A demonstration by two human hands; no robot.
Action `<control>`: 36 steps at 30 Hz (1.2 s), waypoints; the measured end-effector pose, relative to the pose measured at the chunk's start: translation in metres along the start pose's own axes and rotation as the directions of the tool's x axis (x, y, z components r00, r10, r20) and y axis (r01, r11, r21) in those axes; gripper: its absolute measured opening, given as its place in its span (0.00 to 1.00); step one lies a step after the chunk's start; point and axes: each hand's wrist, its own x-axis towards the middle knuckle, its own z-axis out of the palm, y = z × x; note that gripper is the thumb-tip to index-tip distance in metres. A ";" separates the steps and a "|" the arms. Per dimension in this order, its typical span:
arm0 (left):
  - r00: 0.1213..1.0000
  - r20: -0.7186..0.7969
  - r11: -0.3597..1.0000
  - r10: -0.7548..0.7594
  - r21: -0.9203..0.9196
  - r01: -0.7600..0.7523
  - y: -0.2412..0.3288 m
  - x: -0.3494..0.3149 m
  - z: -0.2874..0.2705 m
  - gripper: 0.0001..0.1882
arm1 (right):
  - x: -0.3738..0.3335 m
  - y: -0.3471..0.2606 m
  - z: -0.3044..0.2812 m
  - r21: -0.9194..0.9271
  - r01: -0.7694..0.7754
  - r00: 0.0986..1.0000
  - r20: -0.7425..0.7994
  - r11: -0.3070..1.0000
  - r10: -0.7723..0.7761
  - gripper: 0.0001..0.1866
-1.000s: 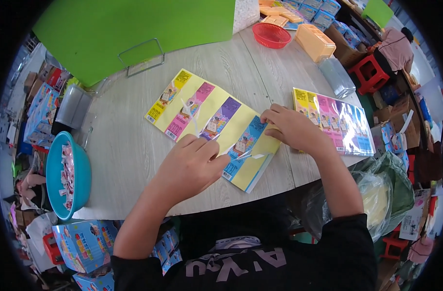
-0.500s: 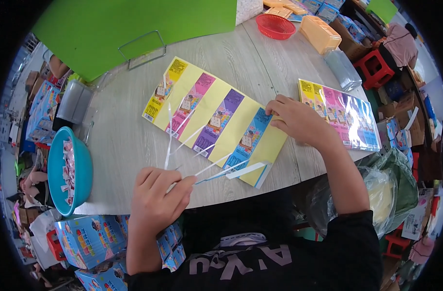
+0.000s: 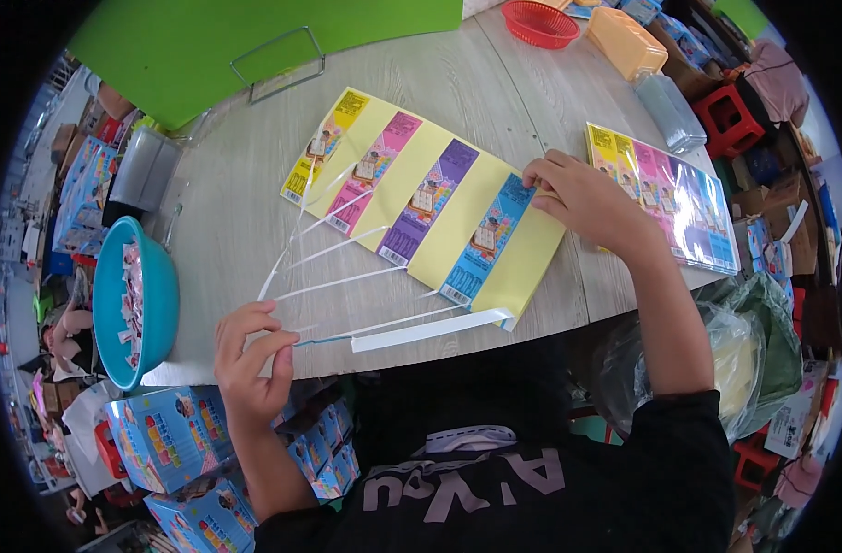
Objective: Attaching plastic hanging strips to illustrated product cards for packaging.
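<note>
A pale-yellow rectangular paper sheet (image 3: 464,219) with four coloured printed bands is being touched at its upper-right corner by the right hand's (image 3: 585,205) bent fingers; whether it is being pinched cannot be told. Narrow white strips (image 3: 430,330), stretched from the sheet, are being gripped by the left hand's (image 3: 252,364) fingertips, well apart from it. The sheet is being supported by a grey wood-grained table (image 3: 228,217).

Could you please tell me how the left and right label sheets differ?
The left sheet has pale-yellow bands between its coloured strips; the right sheet has its strips close together. The right sheet catches bright glare; the left sheet looks duller. White slivers run from the left sheet to the left hand; none from the right sheet. Both lie on the table, printed in yellow, pink, purple and blue.
</note>
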 end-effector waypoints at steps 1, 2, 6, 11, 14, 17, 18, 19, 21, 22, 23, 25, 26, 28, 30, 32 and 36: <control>1.000 0.001 1.000 0.002 -0.001 -0.002 -0.003 -0.002 0.001 0.06 | -0.001 0.001 0.001 0.000 0.015 1.000 -0.014 1.000 -0.015 0.12; 1.000 -0.012 0.999 -0.019 -0.038 0.019 -0.005 -0.003 0.001 0.06 | -0.002 0.001 0.001 0.000 0.013 1.000 -0.016 1.000 -0.013 0.12; 0.992 -0.082 0.960 -0.095 -0.271 0.070 -0.026 -0.014 0.003 0.04 | -0.004 0.003 0.003 0.016 -0.007 1.000 -0.027 1.000 0.007 0.11; 0.987 -0.098 0.908 -0.129 -0.412 0.077 -0.042 -0.019 0.014 0.07 | -0.006 0.000 0.004 0.038 -0.029 0.999 -0.042 0.999 0.030 0.11; 0.985 -0.106 0.907 -0.133 -0.414 0.078 -0.047 -0.019 0.016 0.08 | -0.007 0.002 0.006 0.028 -0.011 0.998 -0.065 1.000 0.013 0.11; 0.983 -0.095 0.918 -0.155 -0.380 0.108 -0.050 -0.024 0.014 0.09 | -0.006 0.001 0.007 0.043 -0.030 0.998 -0.060 0.999 0.033 0.10; 0.984 -0.072 0.924 -0.161 -0.360 0.125 -0.051 -0.026 0.014 0.10 | -0.007 0.002 0.007 0.043 -0.022 0.997 -0.069 0.999 0.025 0.11; 0.984 -0.074 0.923 -0.165 -0.364 0.127 -0.052 -0.027 0.013 0.10 | -0.007 0.003 0.007 0.042 -0.014 0.997 -0.078 0.999 0.017 0.11; 0.987 -0.065 0.927 -0.144 -0.358 0.112 -0.053 -0.029 0.012 0.11 | -0.006 0.000 0.006 0.042 -0.021 0.997 -0.069 0.999 0.024 0.10; 0.986 -0.067 0.926 -0.150 -0.360 0.116 -0.054 -0.031 0.011 0.11 | -0.005 -0.001 0.006 0.045 -0.028 0.997 -0.064 0.999 0.031 0.10; 0.986 -0.065 0.925 -0.152 -0.362 0.119 -0.056 -0.032 0.011 0.11 | -0.005 -0.002 0.005 0.042 -0.026 0.998 -0.060 0.999 0.028 0.10; 0.985 -0.066 0.922 -0.161 -0.366 0.126 -0.058 -0.033 0.013 0.11 | -0.004 -0.003 0.005 0.054 -0.037 0.998 -0.049 0.998 0.040 0.10; 0.986 -0.065 0.922 -0.156 -0.367 0.122 -0.058 -0.031 0.014 0.11 | -0.003 -0.004 0.004 0.050 -0.035 0.998 -0.046 0.998 0.037 0.10; 0.985 -0.069 0.924 -0.158 -0.363 0.123 -0.058 -0.033 0.015 0.12 | -0.003 -0.006 0.002 0.080 -0.047 0.998 -0.037 0.996 0.050 0.10; 0.885 -0.252 0.822 -0.391 -0.528 0.213 -0.058 -0.037 0.020 0.14 | -0.003 -0.004 0.004 0.064 -0.030 0.998 -0.052 0.998 0.033 0.10; 0.856 -0.288 0.808 -0.429 -0.547 0.221 -0.063 -0.037 0.017 0.14 | -0.004 -0.002 0.003 0.044 -0.013 0.997 -0.073 0.999 0.017 0.10; 0.849 -0.238 0.842 -0.472 -0.407 0.354 -0.071 -0.025 0.007 0.13 | -0.003 -0.007 0.002 -0.035 0.036 0.997 -0.071 0.999 -0.038 0.11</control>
